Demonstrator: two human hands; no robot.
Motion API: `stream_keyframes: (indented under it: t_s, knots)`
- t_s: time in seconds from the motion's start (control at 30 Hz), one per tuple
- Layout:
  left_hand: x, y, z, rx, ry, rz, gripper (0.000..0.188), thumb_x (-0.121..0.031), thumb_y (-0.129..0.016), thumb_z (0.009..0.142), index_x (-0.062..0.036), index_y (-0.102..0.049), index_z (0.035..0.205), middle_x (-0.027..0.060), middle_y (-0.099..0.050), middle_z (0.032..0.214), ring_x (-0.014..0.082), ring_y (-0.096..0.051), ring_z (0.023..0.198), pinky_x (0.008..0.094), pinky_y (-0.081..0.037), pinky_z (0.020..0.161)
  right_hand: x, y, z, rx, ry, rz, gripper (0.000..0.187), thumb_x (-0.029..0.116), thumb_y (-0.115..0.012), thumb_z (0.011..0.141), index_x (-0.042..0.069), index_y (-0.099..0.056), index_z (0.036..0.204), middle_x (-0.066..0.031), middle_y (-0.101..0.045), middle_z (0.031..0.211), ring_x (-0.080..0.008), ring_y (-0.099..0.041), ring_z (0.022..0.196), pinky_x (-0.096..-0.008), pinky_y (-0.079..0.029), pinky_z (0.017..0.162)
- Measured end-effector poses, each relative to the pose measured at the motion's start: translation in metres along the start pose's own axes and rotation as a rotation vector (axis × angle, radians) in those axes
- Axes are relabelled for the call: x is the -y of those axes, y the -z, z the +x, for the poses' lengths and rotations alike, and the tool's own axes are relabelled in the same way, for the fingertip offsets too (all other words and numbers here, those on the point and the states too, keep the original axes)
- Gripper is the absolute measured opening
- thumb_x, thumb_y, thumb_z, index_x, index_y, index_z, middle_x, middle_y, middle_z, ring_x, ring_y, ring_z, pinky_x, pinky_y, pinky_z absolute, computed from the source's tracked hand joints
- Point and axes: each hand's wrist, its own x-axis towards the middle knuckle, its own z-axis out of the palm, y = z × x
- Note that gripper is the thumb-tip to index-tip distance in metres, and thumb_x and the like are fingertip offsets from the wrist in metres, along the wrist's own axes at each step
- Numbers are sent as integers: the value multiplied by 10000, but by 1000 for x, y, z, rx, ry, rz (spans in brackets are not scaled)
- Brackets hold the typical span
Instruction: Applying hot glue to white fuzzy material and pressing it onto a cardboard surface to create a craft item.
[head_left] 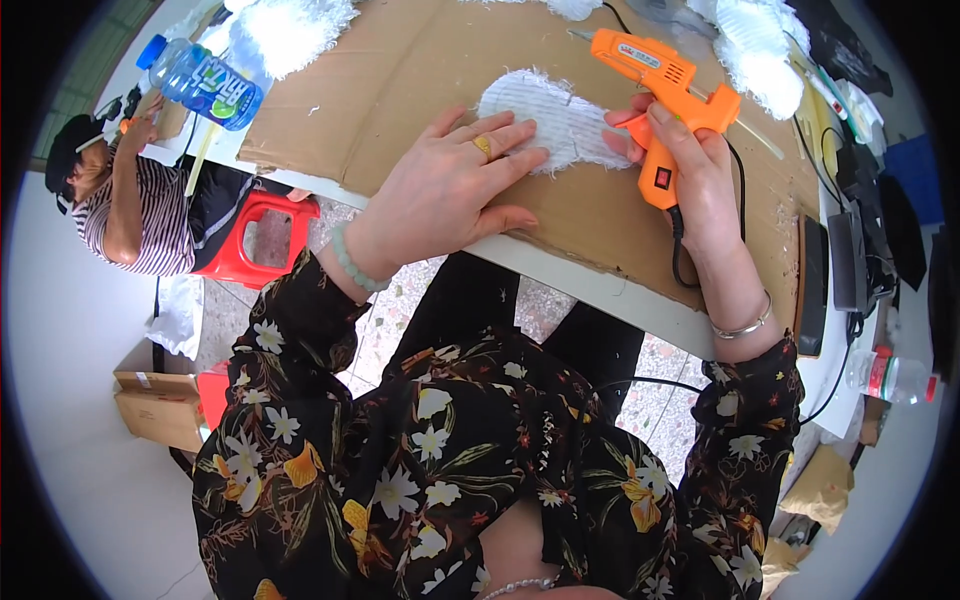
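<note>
From the head view, saw the right grip [703,175] wrapped around the handle of a bright orange plastic glue gun [690,112], with its metal nozzle directed toward the upper left. Noted a pale label [640,54] on its body, with print too small to read, and a red rocker switch [663,178] low on the handle, above a black cable [676,222].

Saw the left grip [440,195] relaxed, palm down and grasping nothing, with fingertips resting on the left part of a white, ribbed, fuzzy-edged fabric pad [572,125]. Located this pad between both grips, flat on a brown cardboard sheet [390,90] over a white tabletop [660,315]. Could not tell whether the right fingertips touched its narrower right end.

Saw, at the upper left, a clear plastic bottle with a blue cap [210,85], bearing a blue wraparound label with large white characters and a green fruit picture. Spotted, at the far right, a clear plastic bottle with a red cap [906,381] and a red label. Noticed fluffy white heaps [290,35] along the far side, and a person in a striped shirt [150,220] beyond the left edge, on a red plastic stool [300,240].
</note>
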Motion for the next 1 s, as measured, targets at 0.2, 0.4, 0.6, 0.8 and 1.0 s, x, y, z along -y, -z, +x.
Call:
stream_keyframes:
  t_s: [0.2, 0.4, 0.6, 0.8, 1.0]
  knots:
    - [-1, 1, -4, -108, -5, 21, 480, -439, -664, 805, -109, -607, 1150, 88, -593, 1240, 277, -535, 1182, 491, -380, 993, 7, 1, 0, 110, 59, -70, 274, 188, -497, 953, -33, -562, 1101, -157, -662, 977, -132, -569, 735, -368, -520, 878]
    - [5, -9, -5, -157, -20, 10, 472, -453, -641, 816, -109, -611, 1137, 87, -598, 1226, 273, -543, 1170, 483, -371, 994, 24, 6, 0, 171, 32, -176, 318, 199, -509, 947, -39, -555, 1152, -132, -639, 1020, -217, -644, 945, -363, -545, 821]
    - [6, -22, -4, -182, -18, -1, 467, -451, -639, 816, -99, -610, 1121, 90, -599, 1224, 283, -548, 1164, 487, -369, 993, 28, 8, 3, 181, -54, -264, 315, 229, -514, 963, -6, -576, 1163, -100, -624, 1040, -212, -643, 942, -328, -551, 732]
    - [2, -10, -10, -137, 29, 4, 512, -440, -671, 788, -94, -607, 1160, 92, -570, 1281, 287, -516, 1209, 500, -365, 1019, 28, -2, 12, 275, -81, -576, 325, 264, -518, 974, 0, -594, 1147, -77, -665, 955, -114, -610, 861, -247, -493, 680]
    - [3, -17, -8, -207, -4, 5, 466, -442, -666, 793, -79, -619, 1082, 116, -615, 1200, 287, -565, 1150, 472, -384, 978, 22, -4, 14, 253, -49, -701, 365, 322, -549, 962, 7, -604, 1138, -52, -675, 918, -78, -570, 772, -231, -472, 659]
